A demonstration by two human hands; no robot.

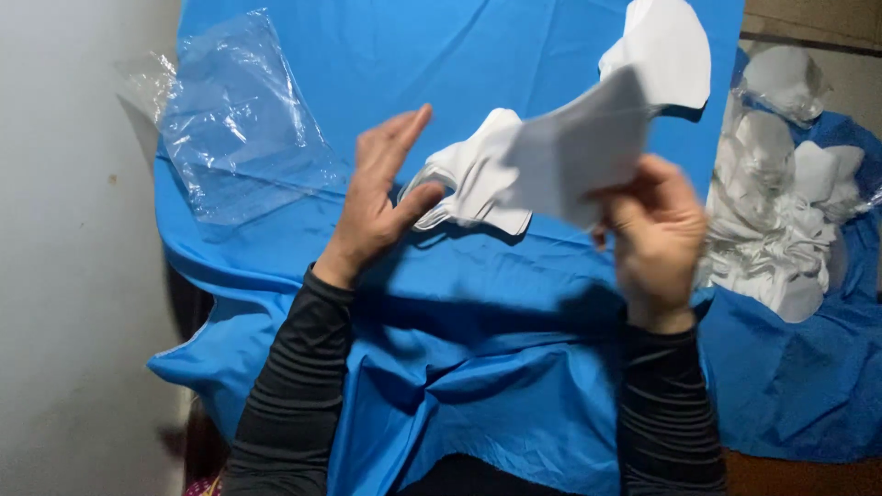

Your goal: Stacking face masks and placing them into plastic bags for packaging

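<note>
— Where is the white cloth piece (574,147) just now?

— Up off the blue sheet (478,331), pinched in the right hand (657,234). The fingers are curled shut on its lower right corner, and the piece fans out from there toward ten o'clock. It is blurred, so I cannot tell its exact outline.

— And the left hand (381,197)?

— Open and holding nothing. The fingers stand nearly straight, pointing to about one o'clock, with the thumb spread out toward three o'clock. The thumb lies right at the edge of a second white piece (473,179) resting flat on the sheet; whether it actually touches, I cannot tell.

— So how does the raised piece lie between the two hands?

— Its long axis runs roughly from four o'clock to ten o'clock, from the right hand's grip up and across. Its free end hangs over the lying piece, a little to the three o'clock side of the left fingertips. The right hand has it; the left is the nearer one to the free end.

— Anything else about?

— A clear plastic bag (243,129) lies at ten o'clock from the left hand, well apart. Another white cut piece (666,50) sits at twelve o'clock above the right hand, and a heap of white pieces in plastic (781,202) lies at three o'clock, just beside the right hand.
</note>
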